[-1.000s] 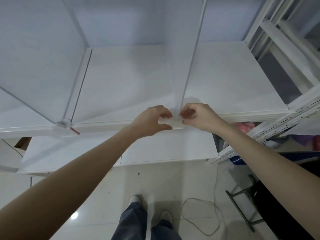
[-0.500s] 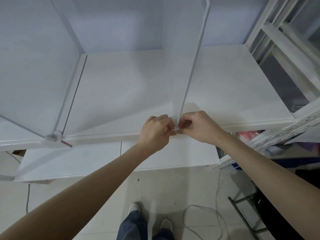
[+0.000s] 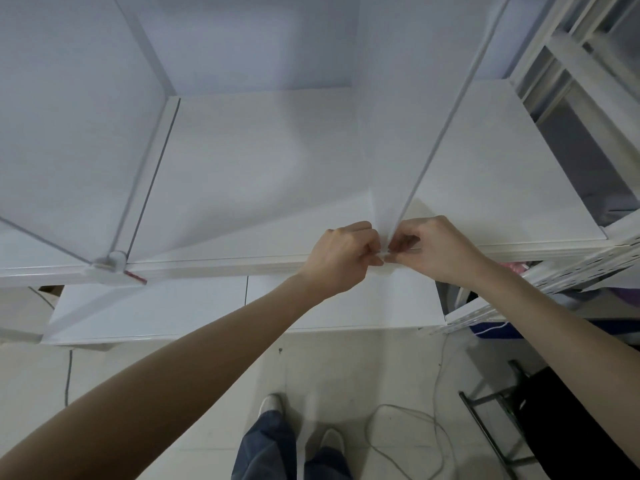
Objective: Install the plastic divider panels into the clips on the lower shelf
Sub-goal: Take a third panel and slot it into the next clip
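The divider panel (image 3: 408, 109) is clear, near-colourless plastic with a pale frosted edge, standing upright on the white shelf (image 3: 263, 174) — its long axis runs from the shelf's front lip back toward the wall. At its front lower corner the left hand (image 3: 341, 256) and right hand (image 3: 431, 249) meet, fingers curled, pinching a small clear clip (image 3: 385, 253) there. A second panel (image 3: 65, 140) stands to the left.

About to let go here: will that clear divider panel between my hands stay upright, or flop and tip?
The divider panel looks thin yet stands straight, so probably fairly stiff and light. It is tall and edge-on, so it may tip sideways unless the clip, pinched by the left hand and right hand, seats.
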